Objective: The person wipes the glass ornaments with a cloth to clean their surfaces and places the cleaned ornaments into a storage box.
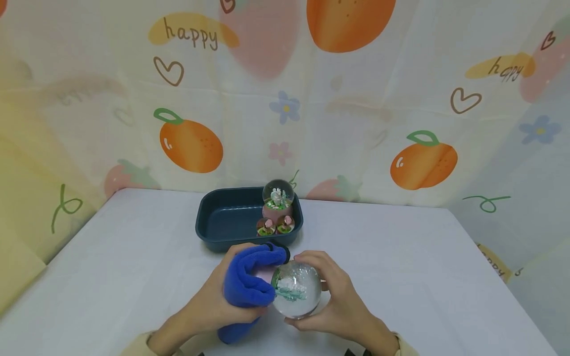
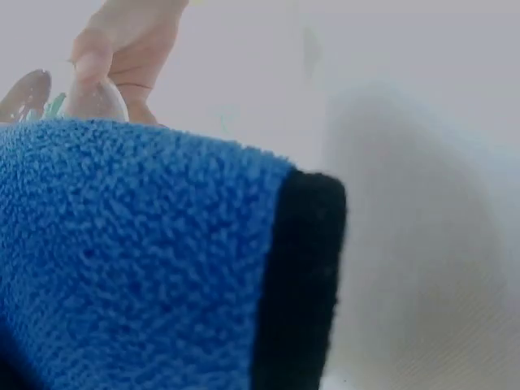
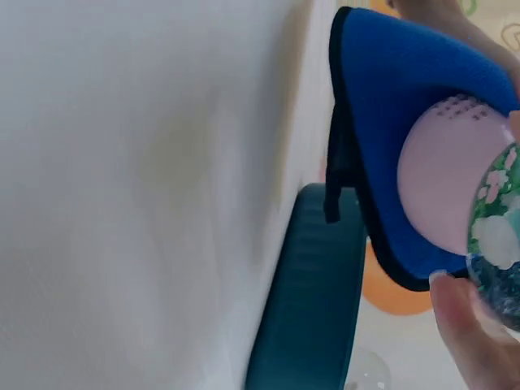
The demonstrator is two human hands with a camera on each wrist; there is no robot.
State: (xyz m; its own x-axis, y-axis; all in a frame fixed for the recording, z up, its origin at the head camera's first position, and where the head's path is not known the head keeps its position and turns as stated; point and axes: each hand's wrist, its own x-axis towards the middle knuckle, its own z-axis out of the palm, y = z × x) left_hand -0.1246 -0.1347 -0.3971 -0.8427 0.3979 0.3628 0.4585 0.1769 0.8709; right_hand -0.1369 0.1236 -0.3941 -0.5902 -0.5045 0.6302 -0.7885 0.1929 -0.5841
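Observation:
A snow globe [image 1: 296, 290] with a pink base [image 3: 447, 175] is held sideways between both hands above the table, its glass ball toward the right. My right hand [image 1: 338, 299] grips the glass ball, thumb below and fingers above. A blue cloth [image 1: 249, 282] with a black edge is bunched in my left hand [image 1: 209, 299], which holds it around the pink base. In the left wrist view the cloth [image 2: 138, 252] covers most of the globe. White and green figures show inside the glass.
Behind the hands stands a dark teal tray [image 1: 227, 242]. At its right end sit a larger snow globe [image 1: 278, 202] with a pink base and two small globes, one of them a small globe [image 1: 266, 226] at the front. A white cloth covers the table [image 1: 378, 247]; a printed curtain [image 1: 356, 113] hangs behind.

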